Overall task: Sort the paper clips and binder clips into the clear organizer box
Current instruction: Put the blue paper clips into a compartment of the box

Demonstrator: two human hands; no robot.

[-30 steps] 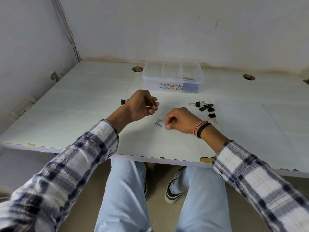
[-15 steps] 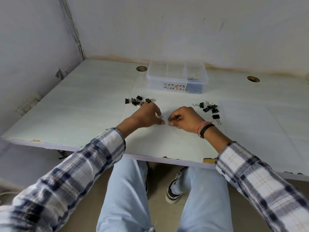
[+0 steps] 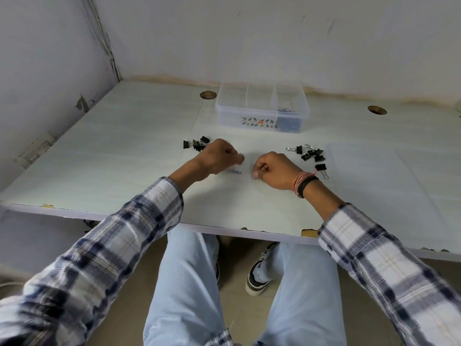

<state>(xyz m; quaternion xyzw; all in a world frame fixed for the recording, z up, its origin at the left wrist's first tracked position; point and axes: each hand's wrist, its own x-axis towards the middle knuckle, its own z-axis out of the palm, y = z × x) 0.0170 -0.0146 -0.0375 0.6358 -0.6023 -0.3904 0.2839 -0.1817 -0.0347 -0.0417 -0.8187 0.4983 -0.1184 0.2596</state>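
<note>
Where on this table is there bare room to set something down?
Free: the table left of the left binder clips, and right of the right binder clips. Crowded: between both piles, where both hands work before the organizer box.

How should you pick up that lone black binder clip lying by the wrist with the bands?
Probably by its silver wire handles. The lone binder clip lies flat on the table, apart from the pile, with its handles pointing toward the table's near right. Come from above on that side with the right hand and pinch the handles with the fingers; the black body sits low and looks harder to grip.
</note>
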